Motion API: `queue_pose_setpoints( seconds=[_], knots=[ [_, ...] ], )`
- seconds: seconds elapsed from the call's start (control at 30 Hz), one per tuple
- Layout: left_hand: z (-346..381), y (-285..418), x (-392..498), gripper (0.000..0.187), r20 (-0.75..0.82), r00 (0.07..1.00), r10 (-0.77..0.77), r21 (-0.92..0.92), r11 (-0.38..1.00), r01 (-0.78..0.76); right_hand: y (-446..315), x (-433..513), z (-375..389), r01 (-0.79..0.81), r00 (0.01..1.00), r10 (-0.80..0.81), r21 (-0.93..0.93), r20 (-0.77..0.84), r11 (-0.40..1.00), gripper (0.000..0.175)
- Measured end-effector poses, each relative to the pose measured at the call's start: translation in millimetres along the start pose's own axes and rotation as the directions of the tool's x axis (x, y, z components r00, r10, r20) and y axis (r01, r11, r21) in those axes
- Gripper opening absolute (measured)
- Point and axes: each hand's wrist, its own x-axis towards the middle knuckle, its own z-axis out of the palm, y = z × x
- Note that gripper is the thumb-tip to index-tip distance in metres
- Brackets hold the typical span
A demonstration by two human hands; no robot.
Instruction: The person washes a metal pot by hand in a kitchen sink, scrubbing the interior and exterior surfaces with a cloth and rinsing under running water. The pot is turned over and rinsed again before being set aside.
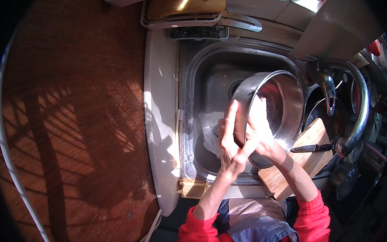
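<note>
A wide stainless steel pot (283, 99) is tilted on its side over the steel sink basin (207, 77), its mouth facing right. My left hand (233, 142) lies against the outer wall, thumb reaching to the rim. Inside the mouth is my right hand (260, 127), pressed to the inner wall near the rim; bright sun washes out its fingers. Between them the two hands grip the pot's side. Part of the drain (234, 88) shows behind the pot. A crumpled clear plastic bag (210, 141) lies in the basin, left of my left hand.
A wooden cutting board (310, 162) bridges the right side, a black-handled knife (311, 148) on it. The curved faucet (363, 94) arches at right. A toothbrush (178, 138) lies along the left rim. Dish racks (184, 19) stand behind; a brown wooden tabletop (81, 128) fills the left.
</note>
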Motion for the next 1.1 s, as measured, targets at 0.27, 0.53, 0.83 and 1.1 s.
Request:
queue_pose_setpoints(
  seconds=[0.27,0.53,0.83,1.1],
  knots=[
    [-22.5,8.8,11.1,0.075,-0.103,0.993,0.054,-0.025,0.998,-0.056,5.8,-44.9,-43.5,0.049,0.821,-0.17,0.23,0.545,0.972,0.039],
    [-19.3,17.1,14.0,0.078,0.097,0.991,0.097,0.254,0.96,-0.119,56.8,3.9,-84.7,0.346,0.924,-0.233,-0.923,0.304,0.167,0.051],
    [40.7,27.6,-15.2,0.083,0.236,0.935,0.266,0.731,0.585,-0.351,6.5,-24.4,-76.1,-0.214,0.833,0.538,0.971,0.127,0.103,0.042],
    [56.3,21.7,21.1,0.093,0.507,0.842,0.186,0.136,0.947,-0.292,4.0,-68.2,-88.8,-0.114,0.799,0.594,0.993,0.097,-0.009,0.041]
  ],
)
